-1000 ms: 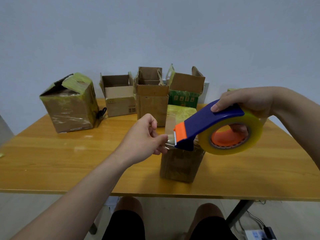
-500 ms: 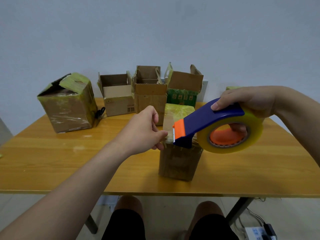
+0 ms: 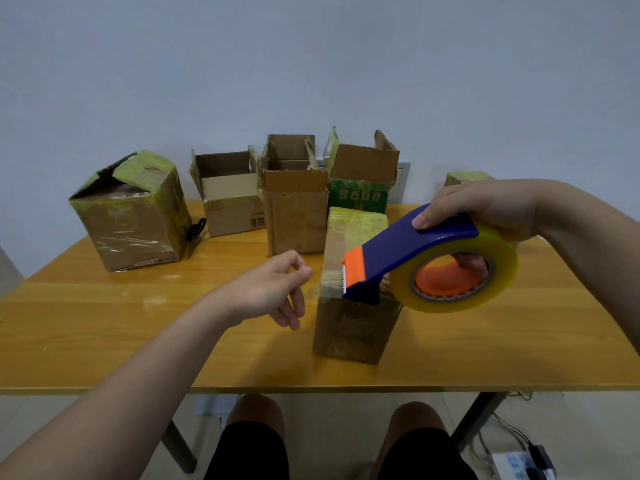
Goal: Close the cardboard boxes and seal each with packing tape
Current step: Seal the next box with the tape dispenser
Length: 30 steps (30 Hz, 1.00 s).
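Near box (image 3: 356, 327) stands closed at the front middle of the desk (image 3: 104, 323), top layered in yellowish tape, brown sides creased. Tape dispenser (image 3: 408, 251) is at its top front edge, gripped by the right hand (image 3: 485, 209). Left hand (image 3: 273, 289) hovers just beside the box, fingers loose, empty. Judged: this seal is nearly done; three rear boxes (image 3: 296, 209) stand open, untaped.

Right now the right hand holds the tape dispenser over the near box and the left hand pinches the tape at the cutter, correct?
Not quite. The head view shows the left hand open, left of the near box, pinching nothing. The right hand does hold the tape dispenser over that box.
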{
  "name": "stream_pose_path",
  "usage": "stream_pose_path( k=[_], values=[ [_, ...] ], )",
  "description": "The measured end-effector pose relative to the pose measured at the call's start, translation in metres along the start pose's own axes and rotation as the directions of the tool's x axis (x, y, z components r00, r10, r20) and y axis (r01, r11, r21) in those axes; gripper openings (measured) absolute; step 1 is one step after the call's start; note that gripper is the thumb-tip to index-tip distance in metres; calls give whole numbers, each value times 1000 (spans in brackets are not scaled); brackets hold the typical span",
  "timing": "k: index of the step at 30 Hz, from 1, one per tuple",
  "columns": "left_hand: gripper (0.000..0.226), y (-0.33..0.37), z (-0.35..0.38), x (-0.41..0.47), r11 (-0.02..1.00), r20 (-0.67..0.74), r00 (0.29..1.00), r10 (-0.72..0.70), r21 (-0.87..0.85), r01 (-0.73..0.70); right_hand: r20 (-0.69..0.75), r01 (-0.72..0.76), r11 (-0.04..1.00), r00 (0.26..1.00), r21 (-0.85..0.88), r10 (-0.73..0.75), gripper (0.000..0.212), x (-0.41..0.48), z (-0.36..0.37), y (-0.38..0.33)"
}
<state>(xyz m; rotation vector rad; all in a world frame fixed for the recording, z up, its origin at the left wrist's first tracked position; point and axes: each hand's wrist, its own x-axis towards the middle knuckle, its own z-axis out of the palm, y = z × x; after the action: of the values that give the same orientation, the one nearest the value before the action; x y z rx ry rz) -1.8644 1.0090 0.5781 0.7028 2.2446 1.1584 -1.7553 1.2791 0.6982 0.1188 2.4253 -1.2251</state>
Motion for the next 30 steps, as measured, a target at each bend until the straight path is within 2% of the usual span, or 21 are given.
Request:
stream_pose_path(
  k=[2, 4, 6, 9, 14, 18, 21, 24, 25, 28, 30],
  values=[
    [20, 2, -2, 8, 997, -212, 974, 83, 6, -83, -11, 7, 1000, 1000, 0, -7, 40, 1, 0, 0],
    [15, 17, -2, 12, 973, -388, 900, 201, -28, -229, -1, -5, 1000, 1000, 5, 5, 43, 4, -1, -1],
    [14, 41, 5, 15, 927, -428, 852, 301, -79, -367, 10, -14, 1000, 1000, 10, 14, 45, 6, -2, -1],
    [27, 72, 26, 22, 886, -346, 870, 352, -176, -429, 10, -9, 1000, 1000, 14, 9, 41, 8, -1, -1],
    [64, 78, 55, 39, 913, -172, 941, 293, -244, -328, 6, 12, 1000, 1000, 0, -12, 41, 9, -2, 2],
    [60, 73, 53, 41, 918, -156, 941, 300, -220, -329, 81, 5, 1000, 997, 17, -7, 32, 9, -3, -1],
    [58, 69, 49, 41, 930, -142, 938, 317, -146, -337, 117, -10, 1000, 993, 29, 7, 36, 10, -5, -5],
    [55, 64, 50, 45, 939, -131, 935, 329, -63, -339, 125, -51, 998, 991, 33, 47, 30, 6, -6, -3],
    [57, 62, 50, 46, 941, -125, 934, 333, -22, -339, 109, -66, 997, 992, 47, 61, 26, 3, -7, 1],
    [74, 60, 52, 49, 937, -101, 934, 343, 100, -333, 41, -78, 992, 996, 101, 74, 33, -11, -13, 15],
    [82, 62, 58, 50, 932, -97, 936, 338, 176, -318, 19, -93, 989, 996, 117, 91, 28, -20, -15, 23]
  ],
)
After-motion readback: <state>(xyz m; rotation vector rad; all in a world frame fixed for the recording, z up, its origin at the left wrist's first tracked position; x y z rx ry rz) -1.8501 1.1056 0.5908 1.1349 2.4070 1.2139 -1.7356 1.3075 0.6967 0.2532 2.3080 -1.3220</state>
